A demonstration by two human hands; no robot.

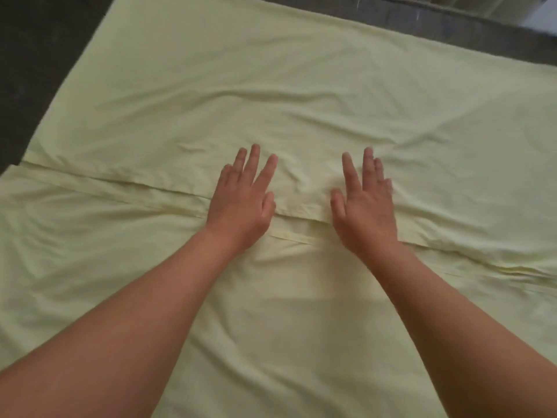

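Fingers (251, 161) on both hands lie straight and slightly spread, released and grasping nothing, pressed flat on the sheet (271, 312). Nearest, below the fingers, the sheet's lower layer runs under both forearms, softly rumpled. The left hand (241, 203) and right hand (366, 209) sit side by side, a little apart. Their palms lie across the hem (150, 187) of an upper layer that crosses from left to right, and the fingertips rest beyond that hem on the upper layer. Between the hands the cloth is puckered, and long creases fan out past the fingertips. Farther still, the sheet ends on a dark surface (36, 55) to the left of and beyond the fingers.

The risk, as I judge it, is that pushing outward with the palms on the hem could drag the upper layer askew, so its edges fall out of line. It could also drive the pucker between the hands into a set crease. Uneven pressure would skew one side. No brand, label or writing is readable.
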